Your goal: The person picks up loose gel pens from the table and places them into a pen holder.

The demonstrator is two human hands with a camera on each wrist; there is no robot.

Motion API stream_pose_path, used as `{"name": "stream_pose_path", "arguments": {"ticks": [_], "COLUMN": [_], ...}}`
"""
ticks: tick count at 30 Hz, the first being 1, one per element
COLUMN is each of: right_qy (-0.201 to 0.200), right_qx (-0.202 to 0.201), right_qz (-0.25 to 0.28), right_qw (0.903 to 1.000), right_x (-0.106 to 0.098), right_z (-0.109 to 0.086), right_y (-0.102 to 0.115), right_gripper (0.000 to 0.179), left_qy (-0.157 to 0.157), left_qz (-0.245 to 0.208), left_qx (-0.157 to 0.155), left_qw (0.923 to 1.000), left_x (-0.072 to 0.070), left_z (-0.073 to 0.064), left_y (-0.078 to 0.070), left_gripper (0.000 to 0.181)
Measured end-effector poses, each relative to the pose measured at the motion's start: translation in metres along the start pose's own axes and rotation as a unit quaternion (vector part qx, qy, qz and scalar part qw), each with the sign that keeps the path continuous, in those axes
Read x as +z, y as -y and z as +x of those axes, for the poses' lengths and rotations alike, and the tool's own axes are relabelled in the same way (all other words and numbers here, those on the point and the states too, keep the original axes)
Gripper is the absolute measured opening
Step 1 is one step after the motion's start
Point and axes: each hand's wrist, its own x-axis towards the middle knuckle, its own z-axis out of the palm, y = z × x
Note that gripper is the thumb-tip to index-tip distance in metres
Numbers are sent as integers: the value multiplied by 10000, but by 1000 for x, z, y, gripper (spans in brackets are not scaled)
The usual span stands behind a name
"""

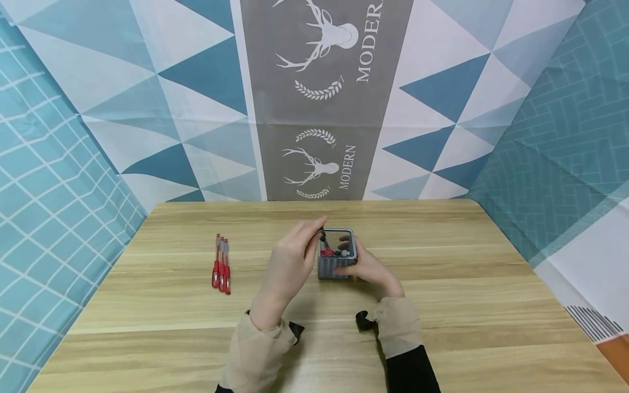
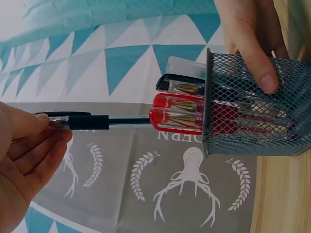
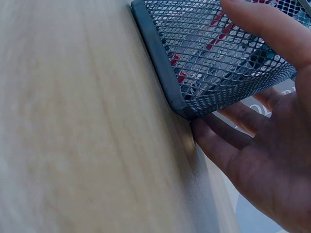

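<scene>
My left hand (image 1: 291,262) pinches a black-gripped pen (image 2: 87,121) near its capped end, between thumb and fingers. The pen's clear barrel runs toward the mouth of a dark mesh pen holder (image 2: 206,141), where a red pen's end hides the rest of it. Around that holder curls my right hand (image 1: 371,267), thumb on one mesh side and fingers on the other. Inside stand two red pens (image 2: 177,119), a black pen (image 2: 182,86) and something with a clear, pale end (image 2: 184,67). In the right wrist view, the holder's base (image 3: 160,68) is at the tabletop.
Three red pens (image 1: 221,270) lie side by side on the wooden table (image 1: 162,305), left of my left hand. Behind the table's far edge hangs a patterned cloth (image 1: 314,109). Black straps (image 1: 363,321) stick out by both cuffs.
</scene>
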Motion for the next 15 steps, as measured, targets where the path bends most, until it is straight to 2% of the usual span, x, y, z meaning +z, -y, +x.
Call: {"name": "stream_pose_path", "arguments": {"ticks": [9, 15], "right_qy": [111, 99], "right_qx": [158, 110], "right_qz": [184, 168], "right_qw": [9996, 9997], "right_x": [0, 0], "right_z": [-8, -6], "right_y": [24, 15], "right_gripper": [88, 90], "left_qy": [308, 489], "left_qz": [76, 298], "left_qx": [-77, -143], "left_qw": [9995, 9983], "left_x": [8, 13], "left_z": [-2, -4], "left_y": [2, 5], "left_gripper": [31, 28]}}
